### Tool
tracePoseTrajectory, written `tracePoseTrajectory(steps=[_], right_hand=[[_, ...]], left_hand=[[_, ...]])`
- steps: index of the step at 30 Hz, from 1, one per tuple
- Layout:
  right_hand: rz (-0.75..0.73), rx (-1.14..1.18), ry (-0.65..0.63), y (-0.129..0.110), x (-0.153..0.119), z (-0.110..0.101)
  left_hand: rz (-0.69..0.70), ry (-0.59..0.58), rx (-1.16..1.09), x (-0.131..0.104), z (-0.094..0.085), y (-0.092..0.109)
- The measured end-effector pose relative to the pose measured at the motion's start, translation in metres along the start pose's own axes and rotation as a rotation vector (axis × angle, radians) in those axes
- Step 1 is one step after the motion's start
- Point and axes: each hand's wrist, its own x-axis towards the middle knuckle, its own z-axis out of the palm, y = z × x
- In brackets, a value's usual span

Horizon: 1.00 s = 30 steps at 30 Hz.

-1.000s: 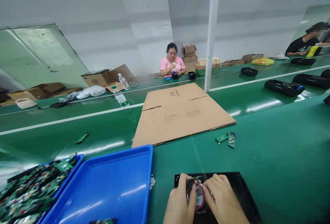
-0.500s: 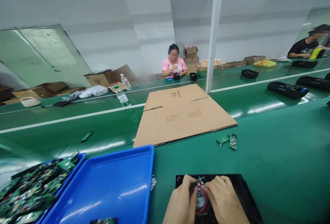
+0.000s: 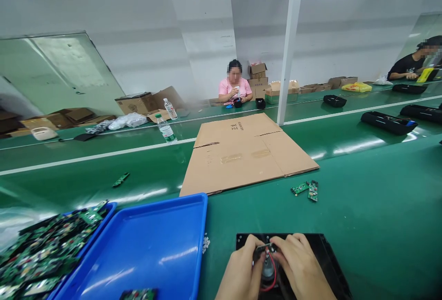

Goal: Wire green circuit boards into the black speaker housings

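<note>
A black housing (image 3: 321,254) lies on the green table at the bottom, right of centre. Above it, my left hand (image 3: 241,268) pinches the left end of a small circuit board (image 3: 264,247). The fingers of my right hand (image 3: 300,263) are closed on the board's right end. A red wire (image 3: 275,277) loops down from the board beside a round grey metal part (image 3: 268,270) between my hands. My fingers partly cover the board and the inside of the housing.
A blue tray (image 3: 148,240) holds a few boards; left of it, another tray (image 3: 110,212) is heaped with boards. Flattened cardboard (image 3: 245,152) lies ahead, two boards (image 3: 312,191) to its right. Black housings (image 3: 388,122) lie farther right. Two people sit across the table.
My right fingers have moved up and inward onto the board, which now lies flatter between both hands. The red wire's loop has shifted slightly. The whole view has shifted a little.
</note>
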Motion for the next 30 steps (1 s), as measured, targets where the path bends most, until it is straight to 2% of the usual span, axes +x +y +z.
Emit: tracePoseTrajectory(steps=[3,6,9,16,19,22,24,28,30], right_hand=[[0.106,0.084,-0.072,0.002,-0.001,-0.003],[0.284,0.191,-0.190,0.009,-0.007,-0.011],[0.432,0.207,-0.227,0.016,-0.016,-0.016],[0.311,0.355,-0.268,0.008,-0.017,-0.007],[0.372,0.474,-0.250,0.008,-0.017,-0.006],[0.433,0.576,-0.301,0.010,-0.018,-0.007],[0.339,0.484,-0.278,0.010,-0.019,-0.008],[-0.012,0.097,-0.155,0.004,-0.017,-0.004],[-0.069,0.026,-0.129,0.001,-0.015,-0.001]], left_hand=[[-0.043,0.066,-0.004,0.000,0.002,0.003],[-0.064,0.165,0.023,0.001,0.003,0.002],[-0.111,0.208,0.027,0.002,0.002,0.001],[-0.115,0.239,0.022,0.002,0.005,0.006],[-0.122,0.248,0.076,0.003,0.006,0.004],[-0.130,0.259,0.124,0.004,0.007,0.002],[-0.131,0.263,0.146,0.005,0.008,0.001],[-0.113,0.243,0.176,0.007,0.009,0.003],[-0.110,0.234,0.174,0.008,0.010,0.004]])
